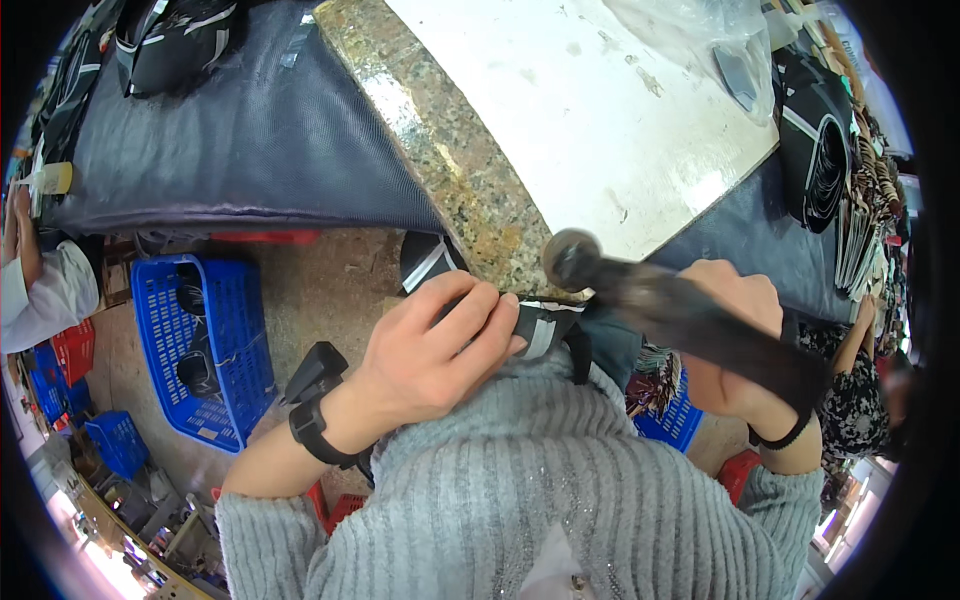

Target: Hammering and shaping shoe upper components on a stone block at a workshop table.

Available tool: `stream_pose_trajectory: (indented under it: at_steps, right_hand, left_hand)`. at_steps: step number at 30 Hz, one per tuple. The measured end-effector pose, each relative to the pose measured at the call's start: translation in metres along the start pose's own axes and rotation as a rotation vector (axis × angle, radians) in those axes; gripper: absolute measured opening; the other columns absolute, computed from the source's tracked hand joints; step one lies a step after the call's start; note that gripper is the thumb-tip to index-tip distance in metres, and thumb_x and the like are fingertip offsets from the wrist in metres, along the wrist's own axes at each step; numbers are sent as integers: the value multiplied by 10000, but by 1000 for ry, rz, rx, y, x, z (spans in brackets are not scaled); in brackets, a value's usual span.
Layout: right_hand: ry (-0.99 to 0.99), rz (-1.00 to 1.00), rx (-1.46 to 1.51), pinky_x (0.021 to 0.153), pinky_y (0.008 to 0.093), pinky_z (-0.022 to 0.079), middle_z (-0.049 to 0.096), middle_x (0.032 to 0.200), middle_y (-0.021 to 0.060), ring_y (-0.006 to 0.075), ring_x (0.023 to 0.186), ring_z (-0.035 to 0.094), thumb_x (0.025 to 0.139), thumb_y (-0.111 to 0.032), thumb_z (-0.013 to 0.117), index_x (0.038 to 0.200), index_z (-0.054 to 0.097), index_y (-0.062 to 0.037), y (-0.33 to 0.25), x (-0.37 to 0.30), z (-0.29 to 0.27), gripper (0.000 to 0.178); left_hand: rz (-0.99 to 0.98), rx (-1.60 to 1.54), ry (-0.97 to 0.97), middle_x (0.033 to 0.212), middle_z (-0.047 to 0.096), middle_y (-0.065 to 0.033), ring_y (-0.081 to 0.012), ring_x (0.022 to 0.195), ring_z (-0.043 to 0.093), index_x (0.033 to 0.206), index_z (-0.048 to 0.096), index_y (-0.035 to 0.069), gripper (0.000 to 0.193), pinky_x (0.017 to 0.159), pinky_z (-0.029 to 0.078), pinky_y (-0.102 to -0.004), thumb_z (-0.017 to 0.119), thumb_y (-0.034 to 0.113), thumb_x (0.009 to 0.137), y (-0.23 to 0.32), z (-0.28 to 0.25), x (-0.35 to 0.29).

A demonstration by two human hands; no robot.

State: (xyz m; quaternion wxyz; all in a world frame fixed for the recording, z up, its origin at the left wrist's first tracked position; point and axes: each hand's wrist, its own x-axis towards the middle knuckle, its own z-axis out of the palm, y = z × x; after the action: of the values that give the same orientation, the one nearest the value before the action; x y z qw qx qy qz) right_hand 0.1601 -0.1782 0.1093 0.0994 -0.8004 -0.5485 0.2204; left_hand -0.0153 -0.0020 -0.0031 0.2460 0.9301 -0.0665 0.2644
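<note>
My left hand (425, 350) presses a black piece with light grey strips (543, 326) against the near end of a speckled granite slab (440, 140). Its fingers are bent and closed on that piece. In my right hand (738, 300) is a hammer (690, 305), smeared by motion. The round hammer head (572, 258) shows over the slab's near corner, beside my left fingertips; whether it touches cannot be told. Another part of black material with a pale strip (428, 262) hangs at the slab's edge, left of my fingers.
A white board (600, 120) lies alongside the granite, on a dark-covered table (250, 140). Stacked black pieces (815, 150) stand at the right, under a clear plastic bag (735, 50). A blue basket (205, 350) is on the floor at left. People's arms show at both sides.
</note>
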Motion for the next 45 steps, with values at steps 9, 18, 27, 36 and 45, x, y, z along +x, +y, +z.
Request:
stream_pose_trajectory:
  at_steps: [9,18,27,36,45]
  right_hand:
    - [36,-79,25,465,377,449,561,631,98,305,526,587,802,-310,715,800,506,-42,1,0,11,340]
    - [-140,-55,55,480,381,455,585,653,107,298,569,611,832,-337,682,819,516,-43,3,3,16,338]
    - [-73,-65,-74,498,388,453,575,675,83,283,564,603,772,-345,727,826,556,-68,7,-11,4,330]
    - [-118,-9,45,502,364,459,594,643,106,284,594,630,773,-242,705,875,557,-33,17,-16,15,276]
    - [-39,-120,30,478,361,466,579,610,100,288,556,619,768,-237,718,837,540,-42,17,-5,13,272]
  left_hand:
    - [-38,-60,61,968,618,-133,-306,887,615,934,618,-5,354,747,526,-365,805,134,668,2,4,-4]
    - [-100,-127,92,919,627,-158,-316,842,638,858,590,-4,303,709,551,-351,801,101,668,6,2,2]
    - [-129,-144,75,920,630,-162,-324,848,638,868,591,-6,328,697,547,-358,812,89,646,6,1,2]
    - [-152,-141,56,934,640,-156,-323,887,632,876,561,16,394,756,525,-380,854,110,631,9,0,0]
    - [-387,-260,132,1052,598,-161,-287,959,596,1041,529,-7,591,838,481,-360,887,159,600,8,3,-9]
